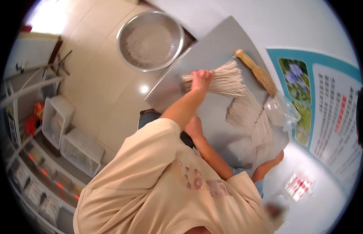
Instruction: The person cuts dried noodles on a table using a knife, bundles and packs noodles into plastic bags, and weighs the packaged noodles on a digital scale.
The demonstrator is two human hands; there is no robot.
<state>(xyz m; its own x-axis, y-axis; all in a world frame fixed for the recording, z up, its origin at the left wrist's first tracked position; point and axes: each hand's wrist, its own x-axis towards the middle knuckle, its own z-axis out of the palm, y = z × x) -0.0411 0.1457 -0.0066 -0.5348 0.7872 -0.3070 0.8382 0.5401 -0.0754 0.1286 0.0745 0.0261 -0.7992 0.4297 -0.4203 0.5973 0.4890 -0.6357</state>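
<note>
A bundle of thin pale sticks (226, 80) lies on the metal tabletop, its far end fanned out. My left hand (202, 79) is wrapped round the near end of this bundle. My right hand (193, 127) is below my left forearm at the table's near edge; the forearm partly covers it, so its fingers do not show clearly. Flatter, spread-out layers of similar pale sticks (249, 115) lie to the right of the bundle. Beyond them rests a small straw brush (256, 72) with a tied handle.
A large metal basin (177, 35) with pale bits inside stands left of the metal table (220, 39). Another person's hand (273, 162) is at the table's right corner. A clear plastic bag (281, 111) lies by the wall poster (318, 70). White bins (82, 152) stand at left.
</note>
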